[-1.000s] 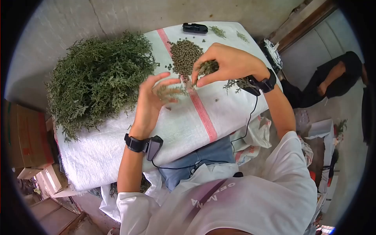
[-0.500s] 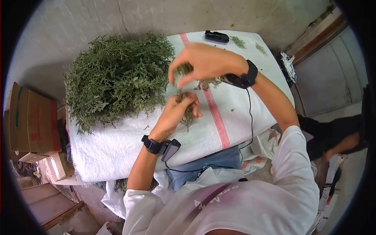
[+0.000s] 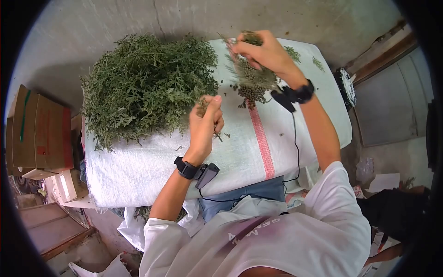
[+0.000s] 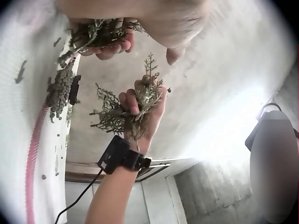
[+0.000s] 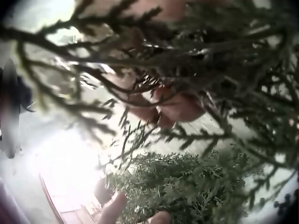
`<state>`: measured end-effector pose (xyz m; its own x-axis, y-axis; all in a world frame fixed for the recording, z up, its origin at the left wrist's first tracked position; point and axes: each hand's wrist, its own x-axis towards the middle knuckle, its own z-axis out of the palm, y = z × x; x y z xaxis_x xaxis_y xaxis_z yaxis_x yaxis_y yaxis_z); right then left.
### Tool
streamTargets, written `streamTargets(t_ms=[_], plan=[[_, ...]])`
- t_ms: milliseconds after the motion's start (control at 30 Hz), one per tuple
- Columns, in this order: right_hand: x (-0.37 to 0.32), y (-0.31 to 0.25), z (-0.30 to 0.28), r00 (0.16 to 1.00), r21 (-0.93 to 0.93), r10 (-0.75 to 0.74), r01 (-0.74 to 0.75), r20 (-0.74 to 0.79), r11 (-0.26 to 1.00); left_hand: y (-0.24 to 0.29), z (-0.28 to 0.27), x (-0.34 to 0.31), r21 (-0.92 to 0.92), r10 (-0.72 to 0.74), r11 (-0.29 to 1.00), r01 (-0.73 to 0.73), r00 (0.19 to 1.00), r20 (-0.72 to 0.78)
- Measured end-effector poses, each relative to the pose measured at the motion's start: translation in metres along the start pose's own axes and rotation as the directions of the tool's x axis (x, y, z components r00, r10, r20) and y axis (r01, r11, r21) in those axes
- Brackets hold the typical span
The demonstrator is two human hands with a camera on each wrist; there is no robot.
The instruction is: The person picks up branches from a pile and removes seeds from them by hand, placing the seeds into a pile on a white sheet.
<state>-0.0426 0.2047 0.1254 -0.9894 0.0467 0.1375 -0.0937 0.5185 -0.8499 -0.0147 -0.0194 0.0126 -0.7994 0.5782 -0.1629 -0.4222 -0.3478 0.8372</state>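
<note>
My right hand (image 3: pixel 272 57) is raised over the back of the white woven sack and grips a bunch of green conifer sprigs (image 4: pixel 145 100). Their tips stick out past the fingers and blur in the head view. Beneath it lies a pile of small brown round seeds (image 3: pixel 253 94), partly covered by the sprigs. My left hand (image 3: pixel 203 131) is beside the right edge of a large heap of conifer branches (image 3: pixel 147 87), with its fingers curled round a small clump of sprigs (image 4: pixel 100 35). In the right wrist view, greenery hides most of the right fingers.
The white sack (image 3: pixel 221 171) with a red stripe (image 3: pixel 262 147) forms the work surface. Loose sprigs (image 3: pixel 292 54) lie at its back right. Cardboard boxes (image 3: pixel 46 134) stand on the left, and a wall rises behind. Another person in dark clothes (image 3: pixel 392 207) is at the right.
The right hand has swung back and to the right over the seeds with its sprigs. My left hand, open a second ago, now grips sprigs closer to the branch heap.
</note>
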Motion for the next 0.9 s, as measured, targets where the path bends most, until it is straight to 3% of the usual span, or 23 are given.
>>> streamTargets(t_ms=[33,67,133,167,200,267,300,400,433,467,533,667,700,800,867,900], plan=[[-0.015,-0.010,-0.005,0.991,0.114,0.099,-0.109,0.094,0.987,-0.001,0.003,0.000,-0.018,0.098,0.995,-0.099,0.993,-0.060],[-0.027,-0.008,0.001,0.989,0.116,0.100,-0.112,0.105,0.987,-0.002,0.007,0.000,-0.020,0.096,0.995,-0.098,0.993,-0.071],[-0.044,-0.006,0.020,0.958,-0.045,-0.054,0.069,0.282,0.997,-0.004,0.016,-0.002,-0.064,0.132,0.988,-0.142,0.982,-0.135],[-0.047,-0.008,0.027,0.954,-0.037,-0.064,0.078,0.293,0.996,-0.003,0.015,-0.001,-0.072,0.147,0.985,-0.159,0.977,-0.153],[-0.050,-0.011,0.033,0.941,-0.180,-0.097,0.162,0.323,0.970,-0.002,0.015,0.001,-0.080,0.162,0.981,-0.177,0.972,-0.172],[-0.052,-0.017,0.044,0.913,-0.439,-0.139,0.312,0.383,0.843,-0.003,0.011,0.002,-0.101,-0.014,0.995,0.001,0.992,-0.123],[-0.048,-0.021,0.046,0.911,-0.432,-0.142,0.315,0.386,0.845,-0.003,0.008,0.002,-0.110,-0.103,0.990,0.092,0.990,-0.098],[-0.015,-0.040,0.045,0.967,-0.167,-0.245,0.254,0.072,0.953,0.002,0.006,0.000,-0.104,-0.092,0.991,0.088,0.995,-0.031],[-0.005,-0.042,0.051,0.965,-0.170,-0.249,0.259,0.076,0.951,0.004,0.007,0.000,-0.099,-0.088,0.991,0.089,0.996,0.010],[0.004,-0.040,0.063,0.942,-0.295,-0.295,0.331,0.161,0.896,0.002,0.007,-0.001,-0.099,-0.089,0.991,0.089,0.996,0.011],[0.015,-0.035,0.084,0.879,-0.504,-0.337,0.471,0.338,0.724,-0.006,0.005,-0.003,-0.041,-0.101,0.994,0.101,0.995,0.015],[0.022,-0.026,0.100,0.833,-0.634,-0.485,0.531,0.267,0.562,-0.006,0.001,0.000,-0.023,-0.138,0.990,0.139,0.989,0.058],[0.017,-0.026,0.097,0.832,-0.633,-0.486,0.532,0.267,0.563,-0.005,-0.002,-0.001,-0.023,-0.157,0.987,0.159,0.985,0.076],[-0.020,-0.035,0.058,0.849,-0.468,-0.524,0.493,0.074,0.733,0.004,0.004,-0.009,-0.008,-0.167,0.986,0.169,0.976,0.139],[-0.040,-0.025,0.042,0.847,-0.456,-0.531,0.482,0.023,0.748,0.002,0.013,-0.012,0.000,-0.178,0.983,0.181,0.965,0.190],[-0.052,-0.019,0.036,0.843,-0.432,-0.537,0.473,-0.032,0.768,0.000,0.016,-0.014,0.033,-0.115,0.993,0.111,0.972,0.204]])
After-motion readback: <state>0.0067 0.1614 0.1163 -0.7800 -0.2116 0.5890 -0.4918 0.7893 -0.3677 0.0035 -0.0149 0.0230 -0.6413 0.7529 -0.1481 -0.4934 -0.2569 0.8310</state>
